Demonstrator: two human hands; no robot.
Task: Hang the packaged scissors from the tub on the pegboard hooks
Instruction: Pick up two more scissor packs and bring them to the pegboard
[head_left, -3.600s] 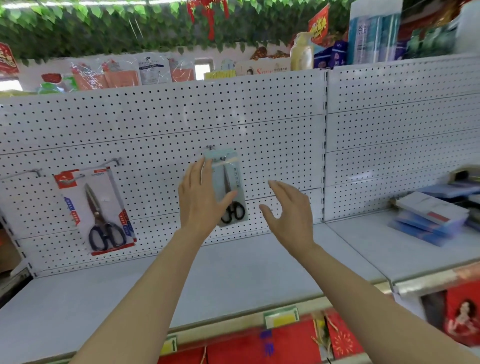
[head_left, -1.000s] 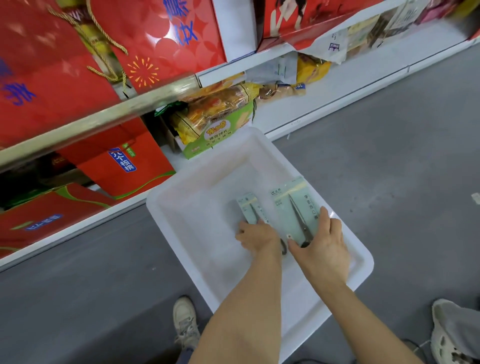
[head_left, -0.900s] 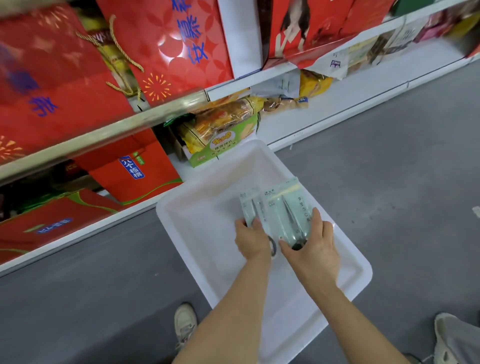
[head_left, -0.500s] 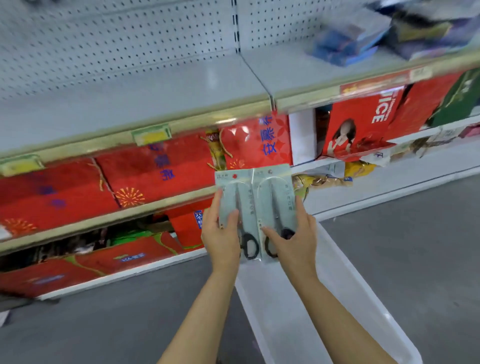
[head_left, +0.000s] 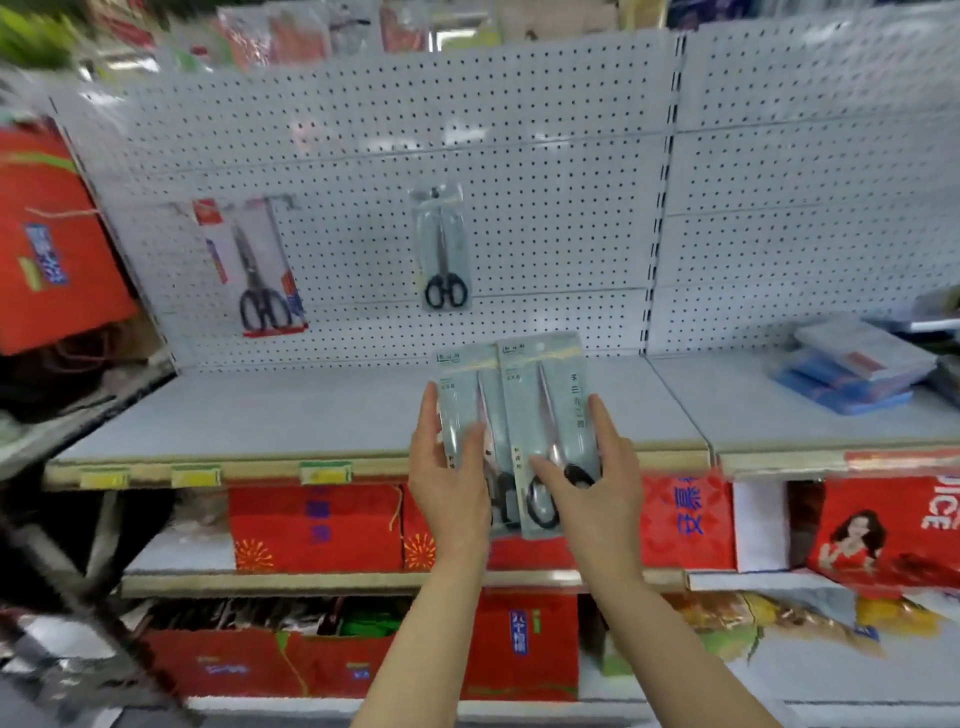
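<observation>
White pegboard (head_left: 519, 130) spans the back w/ two scissors packs hung: red-trimmed pack (head_left: 249, 270) at left, pale pack (head_left: 441, 249) mid; left hand (head_left: 452, 483) grips smaller pack (head_left: 460, 395); right hand (head_left: 597, 488) grips larger pack (head_left: 545, 400), both overlapping, held above shelf edge (head_left: 363, 465).

Grey shelf (head_left: 311, 415) w/ stacked blue packs (head_left: 852, 374) at right; pegboard (head_left: 519, 130) behind carries two scissor packs.
</observation>
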